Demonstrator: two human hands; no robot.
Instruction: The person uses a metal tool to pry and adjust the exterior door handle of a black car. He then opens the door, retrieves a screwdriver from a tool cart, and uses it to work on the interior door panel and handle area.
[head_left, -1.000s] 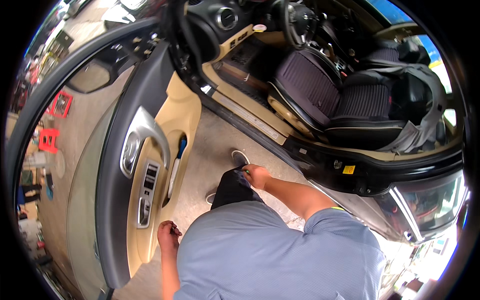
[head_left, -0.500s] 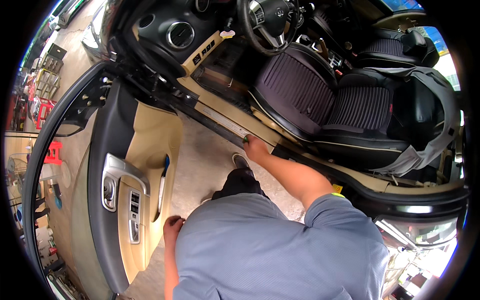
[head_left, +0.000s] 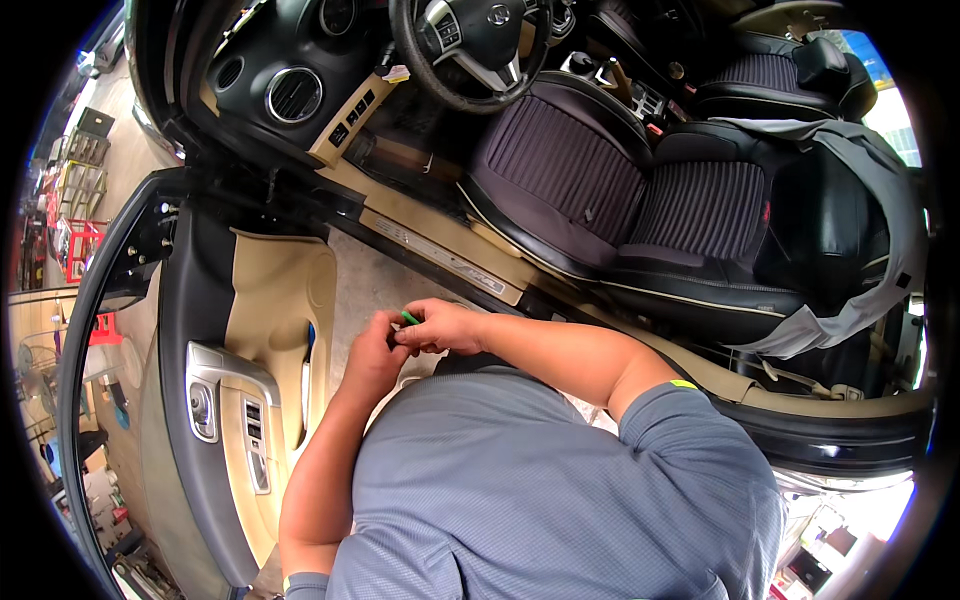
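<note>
A: Item one, small green object (head_left: 410,318)?

B: Thin, stick-like, bright green. Held between the two hands, in front of the person's chest, above the concrete floor (head_left: 365,285) between the open door panel (head_left: 270,300) on the left and the door sill (head_left: 440,255) farther off. Only a short green tip shows; the long axis appears to run from far-left down toward the near-right, into the fingers.

A: Hands?

B: Right hand (head_left: 445,327) pinches the object's near end, fingers curled shut around it. Left hand (head_left: 372,352) is closed up against the right, fingertips touching the object or the right fingers; which, I cannot tell. Both are equally near: the object lies at the meeting point.

A: Surroundings?

B: Driver's seat (head_left: 570,170) with ribbed dark cover, far right; steering wheel (head_left: 470,50) at the far edge; grey cloth (head_left: 860,200) draped on the seat back.

A: Change against the earlier entry?

B: Half a second ago the right hand reached far out to the sill, alone, and the left hung low by the door panel. Now both have come together close to the body.
</note>
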